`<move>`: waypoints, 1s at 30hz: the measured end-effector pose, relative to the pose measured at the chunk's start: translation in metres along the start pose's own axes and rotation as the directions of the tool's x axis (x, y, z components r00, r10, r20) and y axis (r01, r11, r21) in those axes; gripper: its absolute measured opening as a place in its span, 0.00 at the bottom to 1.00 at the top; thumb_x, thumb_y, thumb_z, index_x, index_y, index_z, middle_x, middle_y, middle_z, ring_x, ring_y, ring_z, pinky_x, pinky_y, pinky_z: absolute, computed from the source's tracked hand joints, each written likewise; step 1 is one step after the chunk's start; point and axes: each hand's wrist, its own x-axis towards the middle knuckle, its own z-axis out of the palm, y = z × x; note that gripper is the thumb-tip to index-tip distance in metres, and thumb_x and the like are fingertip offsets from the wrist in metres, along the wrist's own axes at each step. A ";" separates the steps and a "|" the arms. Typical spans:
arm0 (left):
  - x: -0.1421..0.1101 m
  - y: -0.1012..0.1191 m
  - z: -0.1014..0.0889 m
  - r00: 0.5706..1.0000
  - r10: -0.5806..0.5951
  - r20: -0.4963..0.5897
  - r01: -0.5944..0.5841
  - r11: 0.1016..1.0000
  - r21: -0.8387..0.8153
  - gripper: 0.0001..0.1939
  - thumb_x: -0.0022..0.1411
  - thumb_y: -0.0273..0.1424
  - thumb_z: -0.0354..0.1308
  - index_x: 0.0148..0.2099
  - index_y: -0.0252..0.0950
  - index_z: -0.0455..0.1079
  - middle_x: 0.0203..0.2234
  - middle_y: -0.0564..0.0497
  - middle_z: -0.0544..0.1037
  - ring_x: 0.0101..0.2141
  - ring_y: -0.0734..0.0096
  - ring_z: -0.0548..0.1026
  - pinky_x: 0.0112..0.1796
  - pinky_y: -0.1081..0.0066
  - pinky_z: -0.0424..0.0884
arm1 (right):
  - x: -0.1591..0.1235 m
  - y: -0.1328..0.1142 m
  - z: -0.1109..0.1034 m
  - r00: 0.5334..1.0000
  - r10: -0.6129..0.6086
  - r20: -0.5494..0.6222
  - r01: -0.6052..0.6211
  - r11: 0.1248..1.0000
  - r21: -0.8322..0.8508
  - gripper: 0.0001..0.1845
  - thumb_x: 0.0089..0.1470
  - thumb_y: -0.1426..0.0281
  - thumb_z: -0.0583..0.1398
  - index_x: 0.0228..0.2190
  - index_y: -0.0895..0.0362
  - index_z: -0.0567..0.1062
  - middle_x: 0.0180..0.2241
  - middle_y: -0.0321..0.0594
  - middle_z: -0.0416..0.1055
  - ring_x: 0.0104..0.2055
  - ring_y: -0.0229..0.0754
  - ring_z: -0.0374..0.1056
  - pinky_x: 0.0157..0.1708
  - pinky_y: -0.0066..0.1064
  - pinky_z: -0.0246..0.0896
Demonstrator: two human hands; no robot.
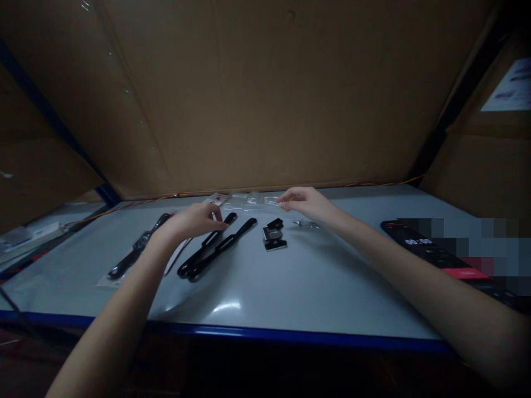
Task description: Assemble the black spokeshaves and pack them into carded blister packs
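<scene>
My left hand (194, 221) hovers over the upper end of two long black strips (218, 246) lying side by side on the grey table (290, 287), its fingers curled together in a pinch; what they grip is hidden. My right hand (305, 203) reaches to the back of the table and pinches the edge of a clear plastic bag (249, 200). Small black blocks (274, 236) lie between the two hands. A tiny metal screw piece (306, 224) rests just under my right wrist.
A third black strip (136, 249) in a clear wrapper lies at the left. A phone (440, 257) showing a timer lies at the right. Cardboard walls (265, 99) close off the back and sides. Red and yellow wires (145, 202) run along the back edge. The table has a blue front rim (249, 331).
</scene>
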 end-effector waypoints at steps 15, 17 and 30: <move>0.020 0.022 0.014 0.935 0.205 0.289 -0.135 0.961 -0.243 0.14 0.43 0.41 0.64 0.18 0.39 0.65 0.14 0.57 0.67 0.17 0.74 0.61 0.23 0.74 0.58 | -0.001 0.005 0.003 0.996 -0.071 0.051 0.075 0.994 -0.080 0.08 0.45 0.68 0.59 0.29 0.58 0.74 0.29 0.40 0.71 0.31 0.40 0.66 0.32 0.31 0.59; 0.021 0.022 0.017 0.936 0.228 0.270 -0.149 0.948 -0.281 0.14 0.44 0.40 0.64 0.18 0.39 0.65 0.14 0.58 0.66 0.16 0.74 0.61 0.22 0.75 0.58 | 0.000 0.010 0.002 0.995 -0.075 0.070 0.086 0.982 -0.171 0.08 0.45 0.69 0.59 0.30 0.58 0.74 0.29 0.41 0.71 0.31 0.40 0.66 0.31 0.31 0.59; 0.026 0.051 0.016 0.999 -0.011 0.051 0.052 0.348 -0.936 0.10 0.53 0.31 0.62 0.32 0.34 0.63 0.24 0.53 0.74 0.26 0.72 0.75 0.31 0.69 0.72 | -0.008 0.031 0.020 0.990 -0.096 0.104 0.142 0.702 -0.698 0.15 0.45 0.58 0.62 0.33 0.53 0.75 0.39 0.45 0.66 0.47 0.54 0.59 0.42 0.41 0.54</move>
